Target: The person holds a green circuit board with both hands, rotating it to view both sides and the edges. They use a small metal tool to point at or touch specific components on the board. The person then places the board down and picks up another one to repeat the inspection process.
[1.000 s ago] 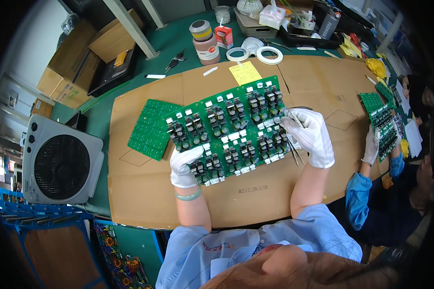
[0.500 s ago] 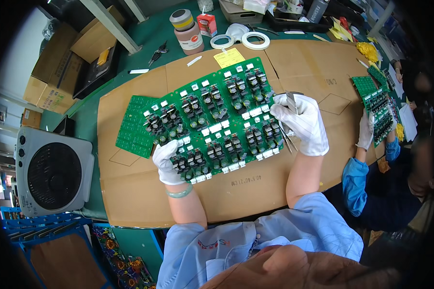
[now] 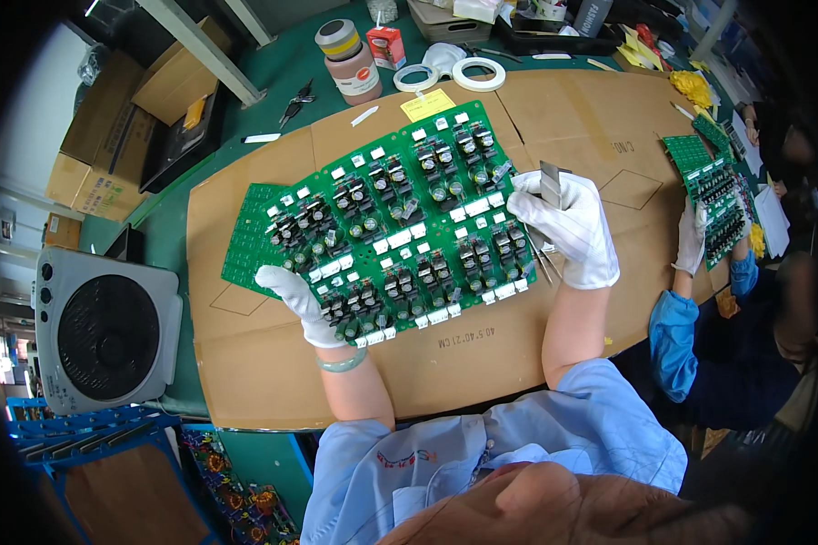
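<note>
A large green circuit board (image 3: 400,232), crowded with black parts, round capacitors and white connectors, is tilted up between my gloved hands. My left hand (image 3: 302,304) supports its lower left corner; the thumb sticks out away from the board and the fingers behind it are hidden. At the right edge my right hand (image 3: 568,227) pinches the board. The same hand also holds metal tweezers (image 3: 550,185): their broad end stands up by the thumb, and thin prongs show below the palm. Another green board (image 3: 245,238) lies partly behind the left end of the held one.
Flattened cardboard (image 3: 482,372) covers the green table. Along the back are a pinkish bottle (image 3: 353,77), a red carton (image 3: 386,48), white tape rolls (image 3: 479,74) and a yellow note (image 3: 426,105). A fan (image 3: 109,327) stands left. A co-worker's gloved hand (image 3: 691,241) holds another board at right.
My left thumb has lifted off the board's face and now points outward to the left. The held board has shifted slightly; my right hand keeps its grip with the tweezers.
</note>
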`<state>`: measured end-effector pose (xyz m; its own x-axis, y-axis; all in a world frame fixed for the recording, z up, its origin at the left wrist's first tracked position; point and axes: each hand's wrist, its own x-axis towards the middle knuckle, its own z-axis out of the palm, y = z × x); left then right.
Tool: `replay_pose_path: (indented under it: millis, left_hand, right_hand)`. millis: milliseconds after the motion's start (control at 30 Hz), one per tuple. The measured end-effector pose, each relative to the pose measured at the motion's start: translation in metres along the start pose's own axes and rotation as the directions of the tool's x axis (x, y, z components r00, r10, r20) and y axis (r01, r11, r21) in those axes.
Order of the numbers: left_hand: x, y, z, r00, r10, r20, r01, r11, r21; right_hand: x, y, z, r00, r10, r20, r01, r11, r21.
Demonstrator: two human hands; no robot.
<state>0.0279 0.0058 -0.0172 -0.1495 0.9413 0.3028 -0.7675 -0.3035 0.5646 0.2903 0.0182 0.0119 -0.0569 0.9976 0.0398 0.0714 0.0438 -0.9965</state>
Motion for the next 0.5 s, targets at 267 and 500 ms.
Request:
replay_pose_path:
  millis: [267, 500]
  left_hand:
    - [0.006, 0.003, -0.005, 0.987, -0.029, -0.158, 0.037, 0.998, 0.050]
    - [0.007, 0.006, -0.012, 0.980, -0.098, -0.173, 0.104, 0.994, 0.027]
  right_hand:
    - [0.002, 0.004, 0.003, 0.999, -0.027, -0.031, 0.026, 0.999, -0.025]
    - [0.001, -0.003, 0.008, 0.999, -0.016, -0.043, 0.015, 1.000, -0.021]
